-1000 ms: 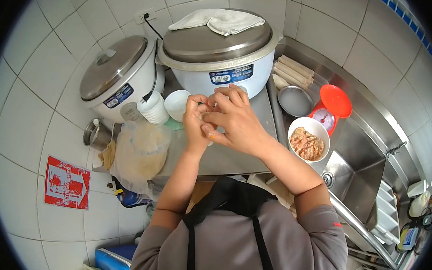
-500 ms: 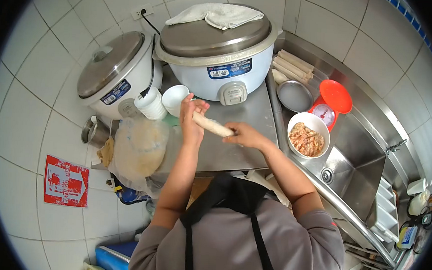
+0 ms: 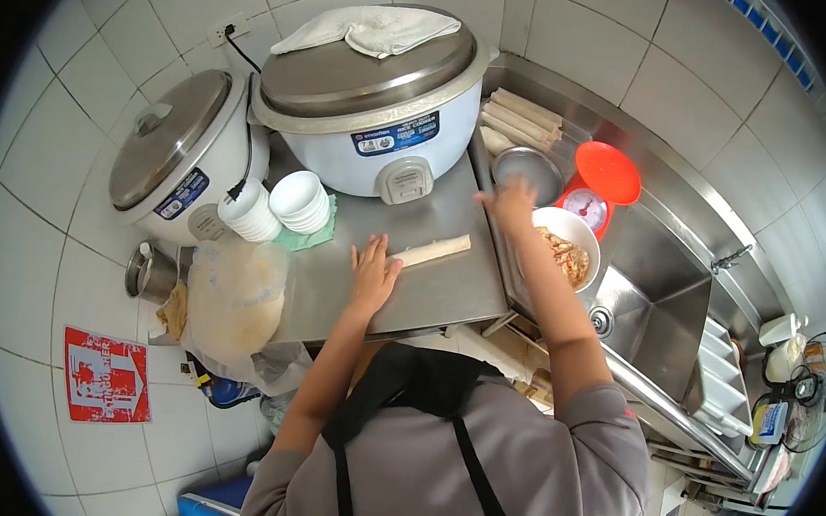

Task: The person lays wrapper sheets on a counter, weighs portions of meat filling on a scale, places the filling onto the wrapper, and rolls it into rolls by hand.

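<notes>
A pale uncooked spring roll [image 3: 440, 249] lies on the steel counter. My left hand [image 3: 372, 273] rests flat at its left end, fingers spread. My right hand [image 3: 512, 209] is over the near edge of a round grey metal dish [image 3: 528, 170], its fingers smeared by motion. Just below that forearm stands a white bowl [image 3: 592, 245] of raw minced filling [image 3: 564, 258], partly hidden by my arm. More rolled spring rolls [image 3: 521, 123] are lined up behind the dish.
A red kitchen scale [image 3: 588, 207] stands by the bowl, left of the sink [image 3: 658, 273]. Two large rice cookers [image 3: 366, 94] fill the back left. Stacked white cups [image 3: 300, 204] and a plastic bag of wrappers [image 3: 236, 290] sit at the counter's left.
The spring roll, held between both hands earlier, now lies on the counter. My left hand has come down beside it; my right hand has let go and moved right to the metal dish.
</notes>
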Demonstrator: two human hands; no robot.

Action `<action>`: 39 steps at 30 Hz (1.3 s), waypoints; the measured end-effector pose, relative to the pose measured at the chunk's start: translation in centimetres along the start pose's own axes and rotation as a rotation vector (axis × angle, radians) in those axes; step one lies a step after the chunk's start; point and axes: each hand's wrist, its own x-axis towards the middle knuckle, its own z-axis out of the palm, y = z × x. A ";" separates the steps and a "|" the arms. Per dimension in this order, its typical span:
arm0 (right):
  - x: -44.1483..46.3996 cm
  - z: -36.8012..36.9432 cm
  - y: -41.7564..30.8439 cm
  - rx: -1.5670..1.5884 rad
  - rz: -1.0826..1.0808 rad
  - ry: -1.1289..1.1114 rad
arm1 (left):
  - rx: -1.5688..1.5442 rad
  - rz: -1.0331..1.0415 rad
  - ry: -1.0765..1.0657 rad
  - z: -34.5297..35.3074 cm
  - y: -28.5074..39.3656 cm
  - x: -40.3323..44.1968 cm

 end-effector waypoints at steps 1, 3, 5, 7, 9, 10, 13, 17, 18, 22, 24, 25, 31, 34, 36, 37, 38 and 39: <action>1.1 0.3 2.3 0.015 0.128 -0.057 | 0.017 0.023 0.020 -0.3 0.2 -0.2; 1.7 1.0 5.2 -0.060 0.254 -0.153 | 0.029 0.059 0.015 -1.1 0.0 -0.6; 1.3 1.4 6.2 -0.045 0.253 -0.185 | 0.005 0.092 -0.034 -1.7 -0.2 -0.9; 1.0 -0.3 5.4 -0.090 0.186 -0.089 | -0.034 0.089 -0.005 -1.9 -0.4 -0.8; -0.5 -4.5 3.1 0.096 0.102 -0.121 | -0.062 0.088 0.014 -2.2 -0.3 -1.2; -1.4 -5.7 1.7 0.189 0.062 -0.137 | -0.070 0.094 0.023 -2.4 -0.1 -1.1; -6.6 -3.6 -3.9 0.594 -0.220 0.170 | -0.086 0.100 0.030 -2.5 -0.2 -1.1; -11.3 -1.5 -11.4 0.519 -0.545 0.040 | -0.118 0.113 0.036 -2.1 -0.4 -1.1; -11.8 -1.4 -12.4 0.511 -0.581 0.083 | -0.110 0.111 0.041 -1.9 -0.6 -1.1; -12.5 -2.2 -12.0 0.379 -0.544 0.092 | -0.106 0.127 0.048 -1.8 -0.7 -1.2; -12.7 -2.5 -9.6 0.205 -0.411 0.124 | -0.104 0.135 0.063 -2.2 -0.6 -1.2; -12.5 -2.1 -8.3 0.190 -0.372 0.160 | -0.098 0.136 0.077 -2.2 -0.5 -1.3; -11.7 -4.0 -10.8 0.331 -0.383 -0.095 | -0.099 0.154 0.105 -2.0 -0.4 -1.5; -12.3 -0.9 -14.8 0.512 -0.585 0.054 | -0.067 0.116 0.128 -1.6 -0.9 -1.6; -12.8 -1.2 -14.0 0.535 -0.601 -0.012 | -0.058 0.096 0.117 -1.8 -1.1 -1.6; -12.9 -1.7 -13.1 0.544 -0.606 -0.045 | -0.069 0.096 0.097 -2.2 -0.7 -1.5; -12.7 -1.7 -11.8 0.474 -0.538 -0.057 | -0.082 0.095 0.077 -2.6 -0.3 -1.6; -12.5 -1.7 -10.0 0.404 -0.469 -0.069 | -0.071 0.092 0.057 -3.1 0.2 -1.6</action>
